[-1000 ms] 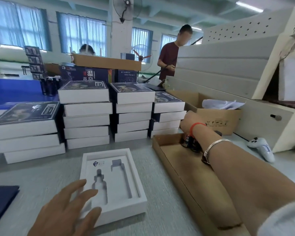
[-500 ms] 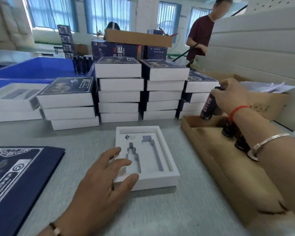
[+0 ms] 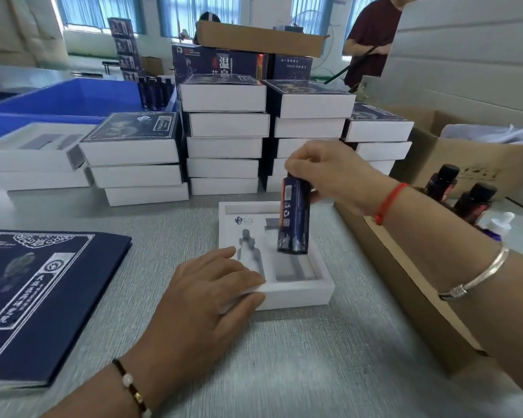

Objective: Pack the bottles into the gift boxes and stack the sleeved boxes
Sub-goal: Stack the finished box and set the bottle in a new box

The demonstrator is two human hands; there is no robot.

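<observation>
Carried over from the cardboard tray [image 3: 405, 285], a dark bottle [image 3: 294, 218] now hangs upright in the right hand's [image 3: 329, 173] pinch above the white box [image 3: 299, 292], left hand [image 3: 206, 291] lying flat on its near corner, ready for seating.

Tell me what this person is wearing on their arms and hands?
Both forearms are bare, no gloves or rings visible. The left hand has a thin dark cord bracelet with a pale bead at the wrist. The right hand has a red string at the wrist and a silver bangle further up.
</observation>
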